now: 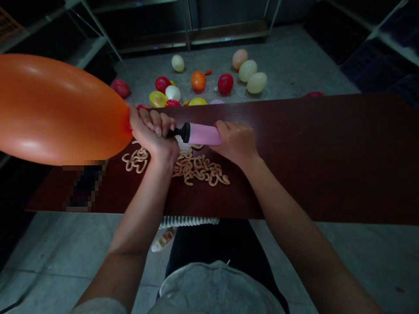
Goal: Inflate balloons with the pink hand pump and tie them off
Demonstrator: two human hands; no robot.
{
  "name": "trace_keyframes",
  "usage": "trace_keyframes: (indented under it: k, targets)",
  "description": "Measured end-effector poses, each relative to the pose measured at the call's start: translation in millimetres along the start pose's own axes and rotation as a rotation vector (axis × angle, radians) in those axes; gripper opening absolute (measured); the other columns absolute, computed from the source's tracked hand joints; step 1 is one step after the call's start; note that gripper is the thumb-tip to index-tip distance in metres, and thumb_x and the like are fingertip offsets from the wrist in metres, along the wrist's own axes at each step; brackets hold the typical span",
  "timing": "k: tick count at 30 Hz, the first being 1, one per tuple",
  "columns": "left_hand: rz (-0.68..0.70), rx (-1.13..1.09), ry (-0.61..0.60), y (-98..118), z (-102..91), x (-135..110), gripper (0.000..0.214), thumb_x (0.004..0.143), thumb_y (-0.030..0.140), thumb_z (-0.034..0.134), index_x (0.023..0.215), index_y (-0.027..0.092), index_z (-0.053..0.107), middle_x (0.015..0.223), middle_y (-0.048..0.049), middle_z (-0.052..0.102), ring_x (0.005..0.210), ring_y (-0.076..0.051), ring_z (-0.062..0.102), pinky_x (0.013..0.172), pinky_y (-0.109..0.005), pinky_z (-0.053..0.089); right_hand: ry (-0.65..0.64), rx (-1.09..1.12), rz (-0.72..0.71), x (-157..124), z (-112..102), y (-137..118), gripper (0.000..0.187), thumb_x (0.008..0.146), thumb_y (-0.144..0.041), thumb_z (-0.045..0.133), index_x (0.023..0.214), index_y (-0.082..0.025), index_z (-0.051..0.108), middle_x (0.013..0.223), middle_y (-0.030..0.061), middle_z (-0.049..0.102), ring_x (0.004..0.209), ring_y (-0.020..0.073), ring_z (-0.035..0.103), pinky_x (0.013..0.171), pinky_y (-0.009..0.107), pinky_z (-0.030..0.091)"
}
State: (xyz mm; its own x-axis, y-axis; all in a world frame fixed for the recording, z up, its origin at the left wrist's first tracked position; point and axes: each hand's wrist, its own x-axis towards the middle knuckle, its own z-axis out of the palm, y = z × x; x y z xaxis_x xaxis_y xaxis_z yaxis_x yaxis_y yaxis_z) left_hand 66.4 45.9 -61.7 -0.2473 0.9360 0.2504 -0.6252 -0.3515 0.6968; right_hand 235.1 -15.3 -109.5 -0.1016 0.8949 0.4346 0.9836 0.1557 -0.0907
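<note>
Left hand closed tight around the neck of a big orange balloon, and the black end of the pump pokes out beside its fingers! Right hand has the pink barrel's right end wrapped in its fist, over the dark table. That balloon bulges away to the left, past the picture's edge, its skin stretched smooth. What could go wrong? Too much air might burst it. A loosened left grip could let the neck slip and the air rush out; how the nozzle sits in there cannot be told, the fingers hide it. And just nearer than the pump lie curly beige strands, heaped on the table: a dipped wrist could scatter them. Beyond the far edge, small round balloons dot the floor.
</note>
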Motion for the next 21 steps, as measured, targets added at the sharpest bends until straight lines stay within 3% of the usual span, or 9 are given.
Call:
trace_keyframes:
  k: [5,11,14,21]
  targets:
    - [-0.023,-0.016,0.064,4.0,-4.9,7.8,0.066,0.094,0.065,0.046,0.051,0.022,0.022,0.043,0.0059,0.015,0.037,-0.01,0.017,0.045,-0.03,0.024,0.047,-0.025,0.006,4.9,4.1,1.7,0.029,0.087,-0.041,0.055,0.102,-0.018,0.064,0.094,0.0104,0.071,0.087,0.0256,0.062,0.074,0.035,0.036]
    - [0.049,0.003,0.164,21.7,-16.2,19.2,0.065,0.095,0.068,0.04,0.054,0.021,0.021,0.047,0.0055,0.015,0.039,-0.01,0.019,0.047,-0.029,0.027,0.074,-0.134,0.023,6.2,6.8,16.0,0.03,0.087,-0.043,0.057,0.105,-0.019,0.064,0.095,0.0095,0.07,0.091,0.027,0.062,0.078,0.036,0.037]
    - [0.051,0.05,0.204,29.9,-26.6,27.6,0.065,0.092,0.071,0.042,0.055,0.021,0.024,0.049,0.0042,0.021,0.041,-0.011,0.028,0.049,-0.029,0.03,0.093,-0.176,0.048,5.1,7.4,31.3,0.036,0.085,-0.046,0.059,0.109,-0.019,0.063,0.099,0.0101,0.07,0.094,0.0283,0.061,0.083,0.039,0.038]
    - [0.044,-0.09,0.237,35.0,-37.6,39.2,0.063,0.092,0.074,0.035,0.059,0.021,0.028,0.05,0.0031,0.026,0.042,-0.011,0.035,0.046,-0.028,0.032,0.181,-0.268,0.16,4.5,7.1,54.7,0.038,0.085,-0.049,0.059,0.104,-0.016,0.064,0.096,0.0122,0.069,0.095,0.0294,0.058,0.096,0.048,0.035]
